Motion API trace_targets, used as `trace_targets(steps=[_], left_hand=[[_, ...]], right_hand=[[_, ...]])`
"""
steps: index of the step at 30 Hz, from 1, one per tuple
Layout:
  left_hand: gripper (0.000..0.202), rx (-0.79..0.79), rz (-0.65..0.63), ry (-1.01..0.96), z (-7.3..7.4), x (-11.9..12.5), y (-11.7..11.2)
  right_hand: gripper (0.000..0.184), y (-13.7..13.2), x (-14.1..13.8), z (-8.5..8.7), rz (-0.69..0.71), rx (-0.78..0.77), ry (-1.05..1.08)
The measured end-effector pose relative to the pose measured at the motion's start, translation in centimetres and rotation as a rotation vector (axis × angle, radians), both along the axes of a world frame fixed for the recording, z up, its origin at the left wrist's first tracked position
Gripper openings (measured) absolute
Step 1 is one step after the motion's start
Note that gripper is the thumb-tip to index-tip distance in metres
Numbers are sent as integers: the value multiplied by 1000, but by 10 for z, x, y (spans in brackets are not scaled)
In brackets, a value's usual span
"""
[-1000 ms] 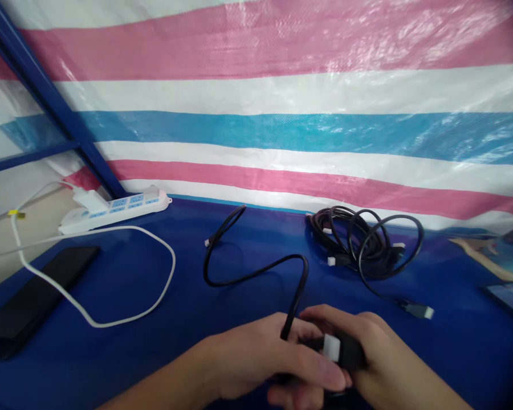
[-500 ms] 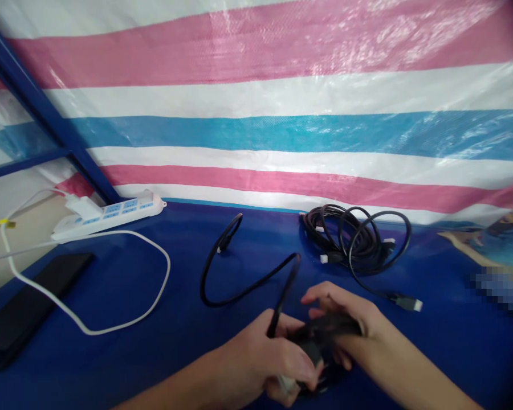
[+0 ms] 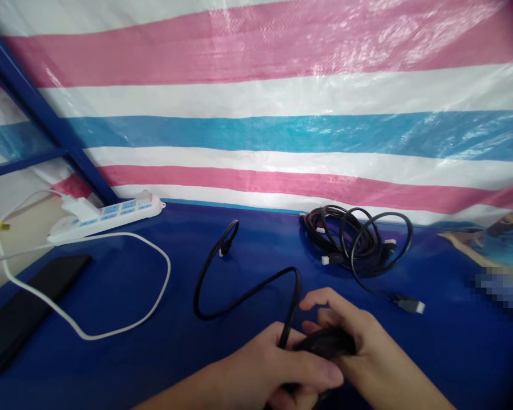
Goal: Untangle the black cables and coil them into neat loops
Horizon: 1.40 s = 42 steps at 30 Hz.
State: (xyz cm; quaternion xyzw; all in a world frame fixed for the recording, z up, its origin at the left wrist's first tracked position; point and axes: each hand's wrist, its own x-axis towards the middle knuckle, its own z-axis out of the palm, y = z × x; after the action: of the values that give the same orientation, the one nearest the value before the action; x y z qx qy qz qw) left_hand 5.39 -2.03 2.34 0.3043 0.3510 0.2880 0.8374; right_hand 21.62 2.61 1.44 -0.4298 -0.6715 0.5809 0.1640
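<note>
A coiled black cable [image 3: 330, 343] is bunched between my two hands at the lower middle. My left hand [image 3: 288, 370] is closed round its left side, the thumb lying across the front of the coil. My right hand [image 3: 353, 322] curls round the right side from behind, its index finger held off and bent. One length of this cable rises out of my left fist and loops over the table to a connector [image 3: 226, 247] with a light tip. The coil's underside is hidden by my hands.
Beyond my right hand lies a pile of black cables [image 3: 363, 245] with light-tipped plugs. A white power strip [image 3: 111, 216] with a white cord [image 3: 169, 273] stands at left, near a flat black object [image 3: 38, 307]. Striped sheeting [image 3: 256, 134] hangs behind the blue table [image 3: 154, 364].
My left thumb has shifted right over the coil, and a light-coloured piece near it is now covered. The cable's loose loop has slid slightly left and down.
</note>
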Motion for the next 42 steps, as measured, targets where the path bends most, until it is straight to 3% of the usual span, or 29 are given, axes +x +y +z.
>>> trace_targets(steps=[3, 5, 10, 12, 15, 18, 21, 23, 27, 30, 33, 37, 40, 42], left_hand=[[42, 67, 67, -143, -1, -4, -2], [44, 55, 78, -193, -2, -6, -3], [37, 50, -69, -46, 1, -4, -3], [38, 34, -78, -30, 2, -4, -2], [42, 5, 18, -135, 1, -4, -2], [45, 93, 183, -334, -2, -6, -3], [44, 142, 260, -412, -2, -8, -2], [44, 134, 200, -343, 0, -9, -1], [43, 26, 107, -63, 4, -8, -1], [40, 26, 128, -66, 3, -7, -3], [45, 117, 211, -297, 2, -10, -3], [48, 241, 456, -689, 6, -22, 1], [46, 219, 565, -762, 10, -28, 4], [47, 184, 591, -743, 11, -27, 4]], right_hand=[[24, 7, 0, 7, -59, -238, 68], [24, 8, 2, 12, -48, -287, 105], [9, -2, 1, 18, 69, 7, -105], [5, -5, -1, 16, 86, 11, -107], [18, -6, -7, 14, 13, -172, 58], [32, -6, -11, 14, -90, -390, 259], [35, -6, -10, 15, -172, -467, 398], [35, -6, -6, 15, -141, -444, 390], [36, -4, -2, 13, 9, -339, 129], [37, -3, -2, 13, 3, -322, 83], [44, 0, 1, 15, -16, -362, 363], [57, -3, -2, 14, 79, -595, 813], [69, -13, -11, 6, 11, -702, 923], [63, -20, -17, -2, -62, -659, 900]])
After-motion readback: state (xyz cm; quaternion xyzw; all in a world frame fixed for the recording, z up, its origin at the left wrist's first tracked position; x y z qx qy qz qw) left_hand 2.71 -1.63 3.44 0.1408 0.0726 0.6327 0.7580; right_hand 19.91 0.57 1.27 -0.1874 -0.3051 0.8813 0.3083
